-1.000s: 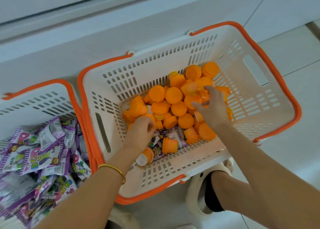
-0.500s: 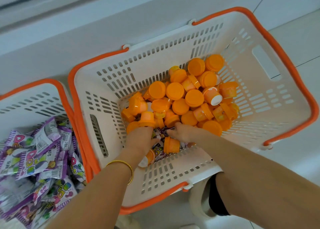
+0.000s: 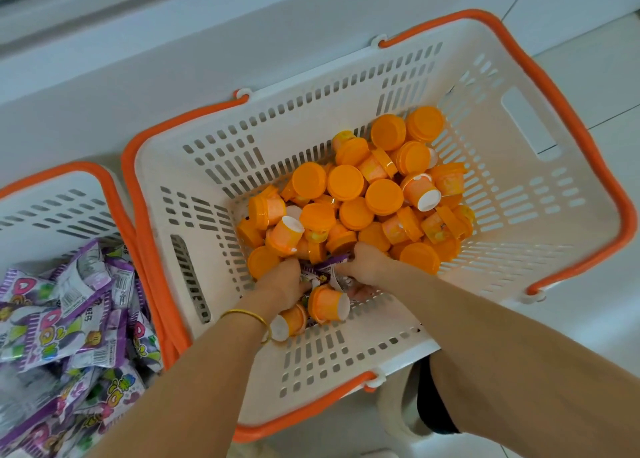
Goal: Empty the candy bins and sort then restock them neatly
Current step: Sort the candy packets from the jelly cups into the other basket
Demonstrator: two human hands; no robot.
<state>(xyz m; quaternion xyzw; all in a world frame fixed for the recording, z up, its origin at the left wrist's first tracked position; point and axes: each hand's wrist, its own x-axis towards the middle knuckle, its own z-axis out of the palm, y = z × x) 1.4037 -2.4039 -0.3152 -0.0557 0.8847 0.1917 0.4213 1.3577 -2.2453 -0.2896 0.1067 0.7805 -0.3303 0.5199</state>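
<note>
A white basket (image 3: 346,353) with orange handles holds several orange jelly cups (image 3: 346,184) heaped toward its far side. Purple candy packets (image 3: 323,272) lie on the basket floor at the near edge of the heap. My left hand (image 3: 282,282) and my right hand (image 3: 367,267) are both down among them, fingers curled onto the purple packets from either side. Two orange cups (image 3: 325,303) lie on their sides just below my hands. A gold bangle circles my left wrist.
A second white basket (image 3: 52,208) at the left holds several purple candy packets (image 3: 79,322). A white cabinet face runs along the far side. Light floor tiles show at the right, and a white slipper (image 3: 398,409) beneath my right forearm.
My right hand left the orange cups at the far right and came down beside my left hand onto the purple packets. The view shifted slightly.
</note>
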